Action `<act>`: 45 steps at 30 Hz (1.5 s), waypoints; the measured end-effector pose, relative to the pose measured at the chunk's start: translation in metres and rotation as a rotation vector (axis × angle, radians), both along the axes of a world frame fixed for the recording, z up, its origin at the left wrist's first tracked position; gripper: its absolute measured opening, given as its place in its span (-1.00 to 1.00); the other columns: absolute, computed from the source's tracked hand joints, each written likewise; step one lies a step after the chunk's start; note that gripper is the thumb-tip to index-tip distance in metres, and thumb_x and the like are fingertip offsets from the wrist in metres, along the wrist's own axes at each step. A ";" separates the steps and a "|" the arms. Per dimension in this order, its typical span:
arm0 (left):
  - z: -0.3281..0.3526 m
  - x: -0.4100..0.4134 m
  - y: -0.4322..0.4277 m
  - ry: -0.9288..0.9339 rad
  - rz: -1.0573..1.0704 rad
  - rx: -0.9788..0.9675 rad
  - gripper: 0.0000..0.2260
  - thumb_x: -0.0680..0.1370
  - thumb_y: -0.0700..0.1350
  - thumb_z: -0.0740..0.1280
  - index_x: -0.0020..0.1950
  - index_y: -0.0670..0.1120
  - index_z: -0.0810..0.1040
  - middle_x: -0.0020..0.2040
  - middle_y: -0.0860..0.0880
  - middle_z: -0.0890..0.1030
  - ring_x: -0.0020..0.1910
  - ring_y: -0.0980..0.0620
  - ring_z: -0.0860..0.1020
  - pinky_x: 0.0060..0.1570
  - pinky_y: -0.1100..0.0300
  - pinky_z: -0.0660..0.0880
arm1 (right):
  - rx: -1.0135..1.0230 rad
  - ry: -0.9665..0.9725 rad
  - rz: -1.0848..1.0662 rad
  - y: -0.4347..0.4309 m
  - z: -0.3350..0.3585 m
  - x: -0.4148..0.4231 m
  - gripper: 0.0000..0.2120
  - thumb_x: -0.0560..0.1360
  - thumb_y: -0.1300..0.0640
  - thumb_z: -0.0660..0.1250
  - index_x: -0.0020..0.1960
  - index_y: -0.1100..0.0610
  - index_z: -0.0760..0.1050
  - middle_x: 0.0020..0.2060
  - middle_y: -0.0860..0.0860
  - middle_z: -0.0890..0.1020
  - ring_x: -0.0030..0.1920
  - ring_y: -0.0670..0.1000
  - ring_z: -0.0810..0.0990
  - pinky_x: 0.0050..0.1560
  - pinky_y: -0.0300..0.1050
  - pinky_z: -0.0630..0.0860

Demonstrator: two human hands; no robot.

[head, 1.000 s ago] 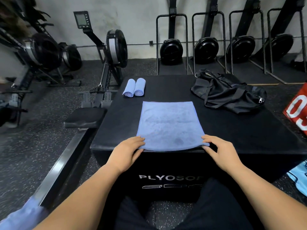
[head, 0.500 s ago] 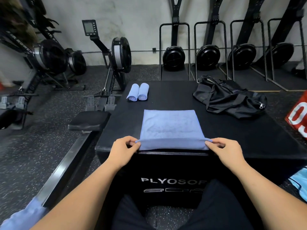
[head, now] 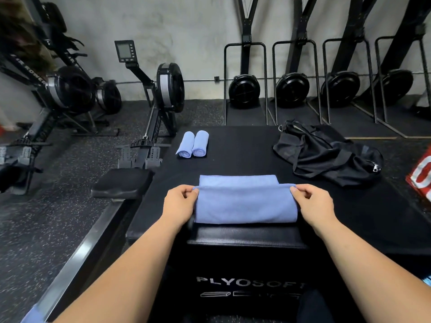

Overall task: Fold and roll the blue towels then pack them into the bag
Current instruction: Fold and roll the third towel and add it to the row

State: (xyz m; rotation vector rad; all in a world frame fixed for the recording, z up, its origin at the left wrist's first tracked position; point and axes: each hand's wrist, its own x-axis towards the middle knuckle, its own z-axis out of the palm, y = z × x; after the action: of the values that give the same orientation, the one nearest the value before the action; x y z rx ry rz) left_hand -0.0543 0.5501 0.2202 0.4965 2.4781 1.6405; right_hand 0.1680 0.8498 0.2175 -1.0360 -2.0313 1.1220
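Both left hand (head: 180, 202) and right hand (head: 313, 205) fingers pinch the towel (head: 245, 206) edge, open box top (head: 242, 155) beyond

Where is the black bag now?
In the head view, the black bag lies on the far right of the black box, beyond the right hand and right of the two rolled towels.

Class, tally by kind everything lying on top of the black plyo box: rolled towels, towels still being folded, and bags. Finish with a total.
Rolled blue towels: 2
Half-folded blue towel, pinched at its corners by the left hand and right hand: 1
Black bag: 1
Total: 4
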 end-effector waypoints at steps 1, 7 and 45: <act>0.001 -0.006 0.008 0.000 0.013 -0.003 -0.91 0.61 -0.05 0.45 -0.08 0.09 0.68 -0.17 0.09 0.73 -0.10 0.06 0.67 0.00 0.15 0.56 | 0.002 -0.010 -0.010 0.004 0.001 -0.008 -0.80 0.56 -0.04 0.47 0.12 0.01 0.71 -0.15 -0.12 0.72 -0.04 0.01 0.66 0.05 -0.08 0.49; 0.002 -0.047 0.044 0.000 0.033 -0.071 -0.90 0.62 -0.06 0.42 -0.09 0.05 0.68 -0.14 0.06 0.71 -0.09 0.04 0.64 -0.03 0.17 0.52 | -0.026 -0.042 -0.037 0.030 0.005 -0.049 -0.82 0.57 -0.01 0.47 0.11 0.03 0.71 -0.18 -0.12 0.70 -0.05 0.00 0.63 0.02 -0.12 0.42; -0.053 -0.043 0.130 0.455 -0.467 -0.943 -0.33 0.68 0.36 -0.13 0.73 0.08 -0.03 0.73 -0.01 -0.16 0.70 -0.09 -0.21 0.64 -0.13 -0.14 | 0.678 -0.636 0.620 0.005 -0.044 -0.139 -0.36 0.63 -0.39 -0.10 0.62 -0.18 0.25 0.64 -0.19 0.20 0.65 0.01 0.13 0.60 0.10 0.14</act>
State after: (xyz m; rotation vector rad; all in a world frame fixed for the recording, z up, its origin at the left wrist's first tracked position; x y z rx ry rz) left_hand -0.0972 0.6802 0.1672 1.2262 2.7349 0.1230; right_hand 0.0294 0.8551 0.1731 -0.4272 -3.0585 0.2517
